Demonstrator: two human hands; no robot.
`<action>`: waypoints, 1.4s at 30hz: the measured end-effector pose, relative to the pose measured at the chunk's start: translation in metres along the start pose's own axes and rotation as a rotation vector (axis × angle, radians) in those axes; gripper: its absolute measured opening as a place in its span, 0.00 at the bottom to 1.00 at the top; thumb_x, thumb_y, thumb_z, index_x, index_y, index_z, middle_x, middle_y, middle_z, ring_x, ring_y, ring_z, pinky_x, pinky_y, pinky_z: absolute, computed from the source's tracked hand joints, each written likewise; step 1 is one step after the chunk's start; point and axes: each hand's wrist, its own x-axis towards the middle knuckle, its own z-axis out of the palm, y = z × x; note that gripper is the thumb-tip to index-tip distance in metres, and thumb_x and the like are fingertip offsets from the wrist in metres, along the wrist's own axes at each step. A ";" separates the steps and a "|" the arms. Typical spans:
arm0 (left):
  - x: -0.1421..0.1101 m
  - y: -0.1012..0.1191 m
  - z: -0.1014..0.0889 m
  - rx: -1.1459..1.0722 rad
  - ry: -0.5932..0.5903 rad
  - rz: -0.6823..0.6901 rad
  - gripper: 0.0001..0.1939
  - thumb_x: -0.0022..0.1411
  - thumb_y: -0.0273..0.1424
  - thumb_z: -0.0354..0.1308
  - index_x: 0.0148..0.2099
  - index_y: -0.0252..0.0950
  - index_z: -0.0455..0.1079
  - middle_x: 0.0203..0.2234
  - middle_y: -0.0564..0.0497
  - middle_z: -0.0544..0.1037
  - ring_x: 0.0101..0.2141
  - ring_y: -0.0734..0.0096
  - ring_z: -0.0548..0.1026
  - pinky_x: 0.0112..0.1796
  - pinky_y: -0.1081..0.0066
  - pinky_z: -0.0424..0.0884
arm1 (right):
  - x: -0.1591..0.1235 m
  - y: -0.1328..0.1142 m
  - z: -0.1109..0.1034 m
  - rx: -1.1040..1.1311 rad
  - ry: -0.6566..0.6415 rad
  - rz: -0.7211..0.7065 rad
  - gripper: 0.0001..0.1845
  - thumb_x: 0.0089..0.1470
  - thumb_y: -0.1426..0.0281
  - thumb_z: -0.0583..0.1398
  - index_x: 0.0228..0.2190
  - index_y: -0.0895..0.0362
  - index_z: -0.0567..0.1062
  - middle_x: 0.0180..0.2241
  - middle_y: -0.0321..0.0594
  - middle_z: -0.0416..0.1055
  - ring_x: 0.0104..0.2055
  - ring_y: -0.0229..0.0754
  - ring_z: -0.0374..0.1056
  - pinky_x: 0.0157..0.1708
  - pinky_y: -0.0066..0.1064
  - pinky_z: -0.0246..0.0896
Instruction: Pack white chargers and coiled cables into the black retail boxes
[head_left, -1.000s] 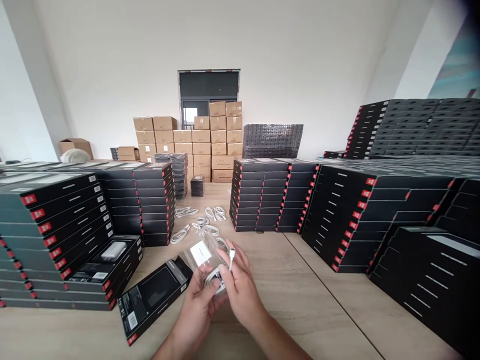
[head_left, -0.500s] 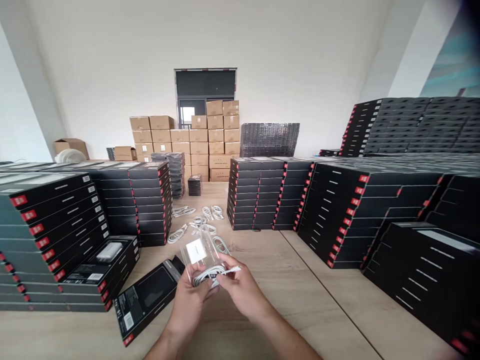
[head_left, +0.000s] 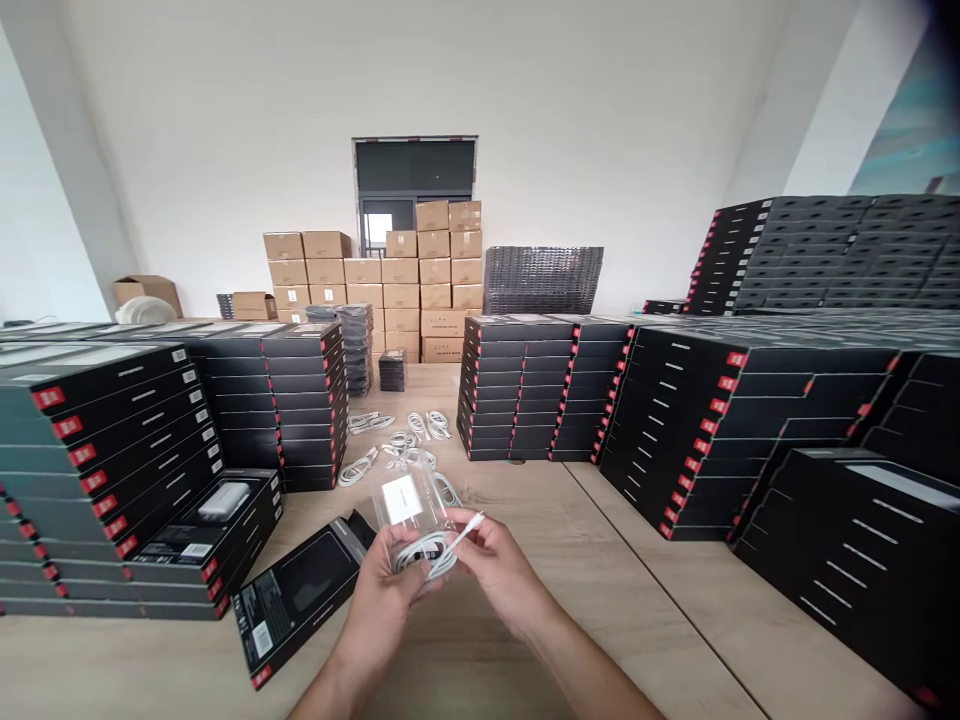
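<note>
My left hand (head_left: 384, 592) grips a coiled white cable (head_left: 420, 552) together with a clear plastic bag (head_left: 405, 500) that bears a white label. My right hand (head_left: 499, 562) pinches the cable's loose end, whose connector (head_left: 471, 523) sticks up to the right. Both hands hover above the wooden table (head_left: 525, 520). An open black box lid (head_left: 300, 590) lies just left of my left hand. Beside it an open black box (head_left: 217, 515) holds a white power bank (head_left: 223, 499).
Tall stacks of black boxes with red tabs stand at the left (head_left: 112, 440), the middle (head_left: 525, 390) and the right (head_left: 750, 420). Several loose white cables (head_left: 397, 440) lie further back on the table. Brown cartons (head_left: 405, 280) are piled at the far wall.
My right hand swung the cable's end from upright, down to level, then drew it out to the right. The left hand kept its hold on coil and bag.
</note>
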 end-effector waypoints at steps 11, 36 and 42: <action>0.007 0.012 -0.009 -0.082 0.001 0.052 0.17 0.49 0.35 0.65 0.43 0.35 0.73 0.36 0.48 0.81 0.36 0.60 0.78 0.39 0.66 0.71 | -0.004 0.000 0.009 -0.167 0.003 -0.029 0.15 0.46 0.65 0.63 0.38 0.55 0.81 0.26 0.38 0.78 0.29 0.44 0.71 0.32 0.34 0.66; -0.001 0.000 0.007 -0.234 -0.080 0.175 0.31 0.50 0.32 0.68 0.56 0.42 0.65 0.48 0.44 0.77 0.47 0.54 0.76 0.48 0.60 0.70 | -0.009 0.001 0.027 0.103 0.309 -0.180 0.13 0.41 0.63 0.69 0.25 0.56 0.71 0.20 0.33 0.70 0.24 0.37 0.64 0.23 0.26 0.58; -0.002 0.003 0.007 -0.248 -0.118 0.126 0.32 0.50 0.31 0.67 0.58 0.42 0.64 0.49 0.44 0.77 0.48 0.55 0.75 0.48 0.61 0.70 | -0.009 -0.004 0.027 0.116 0.270 -0.167 0.13 0.42 0.66 0.68 0.31 0.56 0.74 0.21 0.34 0.73 0.23 0.37 0.67 0.24 0.27 0.63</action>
